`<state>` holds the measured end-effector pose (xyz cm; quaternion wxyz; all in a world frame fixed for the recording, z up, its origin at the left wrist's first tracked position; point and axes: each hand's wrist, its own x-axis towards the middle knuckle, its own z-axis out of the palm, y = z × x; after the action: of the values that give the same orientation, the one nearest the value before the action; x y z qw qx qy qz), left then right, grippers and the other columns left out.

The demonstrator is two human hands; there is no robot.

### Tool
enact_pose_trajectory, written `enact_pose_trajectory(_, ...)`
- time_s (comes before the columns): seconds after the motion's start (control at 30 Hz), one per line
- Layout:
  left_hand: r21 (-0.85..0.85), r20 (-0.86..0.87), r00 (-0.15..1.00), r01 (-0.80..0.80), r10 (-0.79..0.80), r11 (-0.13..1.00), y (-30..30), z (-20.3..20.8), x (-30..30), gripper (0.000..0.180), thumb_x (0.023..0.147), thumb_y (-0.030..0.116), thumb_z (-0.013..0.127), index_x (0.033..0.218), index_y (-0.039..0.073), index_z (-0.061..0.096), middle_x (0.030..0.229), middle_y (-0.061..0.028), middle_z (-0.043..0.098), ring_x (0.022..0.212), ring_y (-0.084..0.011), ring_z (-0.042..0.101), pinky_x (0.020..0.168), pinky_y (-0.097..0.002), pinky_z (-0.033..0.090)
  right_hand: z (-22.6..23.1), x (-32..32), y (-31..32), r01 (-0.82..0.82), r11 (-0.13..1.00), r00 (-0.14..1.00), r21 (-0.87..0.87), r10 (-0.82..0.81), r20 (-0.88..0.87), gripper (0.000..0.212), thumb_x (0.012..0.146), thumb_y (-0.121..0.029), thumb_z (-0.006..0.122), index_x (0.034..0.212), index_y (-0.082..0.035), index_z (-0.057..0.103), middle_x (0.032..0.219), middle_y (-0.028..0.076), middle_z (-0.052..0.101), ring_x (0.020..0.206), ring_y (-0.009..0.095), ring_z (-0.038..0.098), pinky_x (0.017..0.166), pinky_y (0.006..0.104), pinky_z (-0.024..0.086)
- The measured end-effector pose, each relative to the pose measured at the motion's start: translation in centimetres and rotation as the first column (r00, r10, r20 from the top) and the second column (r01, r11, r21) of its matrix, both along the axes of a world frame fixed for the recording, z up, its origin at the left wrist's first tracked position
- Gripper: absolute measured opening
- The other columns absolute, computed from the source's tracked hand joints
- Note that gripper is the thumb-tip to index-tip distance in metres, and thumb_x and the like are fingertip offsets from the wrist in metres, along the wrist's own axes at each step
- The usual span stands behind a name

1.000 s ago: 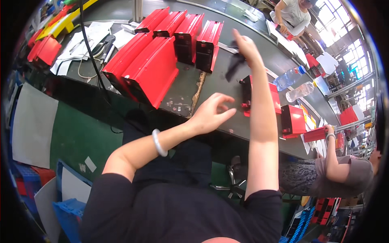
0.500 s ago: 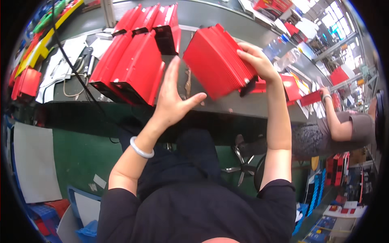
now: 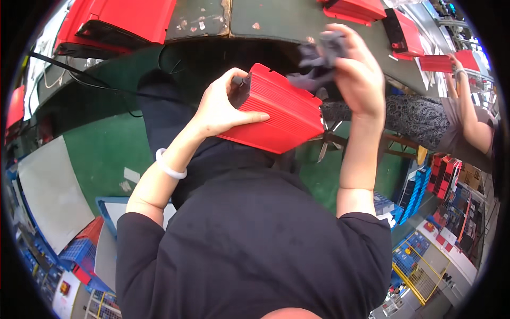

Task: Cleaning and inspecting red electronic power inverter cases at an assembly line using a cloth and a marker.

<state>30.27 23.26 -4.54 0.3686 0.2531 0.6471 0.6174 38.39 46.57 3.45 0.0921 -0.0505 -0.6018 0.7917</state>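
My left hand [image 3: 226,103] grips one end of a red ribbed metal case [image 3: 279,109], thumb on the ribs and fingers round its black end panel. The case hangs tilted over my lap, in front of the bench edge. Just right of it, my right hand [image 3: 356,74] is raised, closed round a crumpled dark grey cloth [image 3: 319,61]. The cloth is slightly smeared by motion and stands apart from the case's top.
More red cases [image 3: 119,24] stand on the grey bench [image 3: 276,18] at the far left, and others [image 3: 401,32] at the right. A co-worker's hand [image 3: 457,64] holds a red part farther right. A black cable [image 3: 85,77] crosses the left side.
The red case has come off the bench toward my lap, passing from my right hand to my left. My right hand now shows the grey cloth. The view has tilted downward.
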Motion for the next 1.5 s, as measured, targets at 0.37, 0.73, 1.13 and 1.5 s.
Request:
enact_pose_trajectory(0.37, -0.062, -0.057, 0.998, 0.005, -0.008, 0.998, -1.2, -1.0, 1.3, 0.063, 0.059, 0.02, 0.089, 0.107, 0.005, 0.052, 0.092, -0.0034, 0.061, 0.083, -0.0103, 0.059, 0.077, -0.0261, 0.049, -4.1, 1.2, -1.8, -0.305, 0.481, 0.946, 0.822, 0.054, 0.319, 0.025, 0.071, -0.007, 0.066, 0.092, -0.006, 0.052, 0.073, 0.01, 0.051, 0.068, 0.027, 0.055, 0.064, 0.0338, 0.045)
enact_pose_trajectory(0.73, -0.171, -0.302, 0.944, 0.085, -0.134, 0.982, 0.0, 0.1, 1.8, 0.079, 0.053, 0.033, 0.089, 0.115, 0.001, 0.052, 0.095, -0.0136, 0.065, 0.089, -0.0198, 0.064, 0.081, -0.0335, 0.05, -4.7, -4.3, -5.2, 0.006, 0.385, 0.968, 0.923, 0.23, -0.103, 0.017, 0.072, -0.007, 0.065, 0.085, -0.004, 0.055, 0.07, 0.011, 0.055, 0.066, 0.027, 0.057, 0.061, 0.034, 0.046)
enact_pose_trajectory(1.13, -0.18, -0.209, 0.976, 0.019, -0.057, 0.983, -0.8, -0.2, 1.2, 0.068, 0.056, 0.027, 0.089, 0.107, 0.003, 0.052, 0.084, -0.0052, 0.062, 0.074, -0.0106, 0.059, 0.071, -0.0262, 0.049, -5.2, -0.8, -2.8, 0.093, 0.267, 0.911, 0.959, 0.366, -0.191, 0.023, 0.067, -0.001, 0.066, 0.09, -0.007, 0.065, 0.08, 0.007, 0.054, 0.075, 0.025, 0.057, 0.066, 0.0337, 0.048)
enact_pose_trajectory(1.5, -0.067, -0.081, 0.994, -0.08, 0.074, 0.995, -1.5, -1.6, 1.7, 0.061, 0.059, 0.02, 0.089, 0.107, 0.005, 0.052, 0.088, -0.0037, 0.062, 0.081, -0.0103, 0.06, 0.076, -0.0256, 0.049, -5.4, 7.2, 4.1, -0.328, 0.165, 0.927, 0.93, 0.243, 0.284, 0.014, 0.073, 0.002, 0.057, 0.086, -0.004, 0.061, 0.083, 0.012, 0.053, 0.078, 0.031, 0.055, 0.068, 0.0389, 0.045)
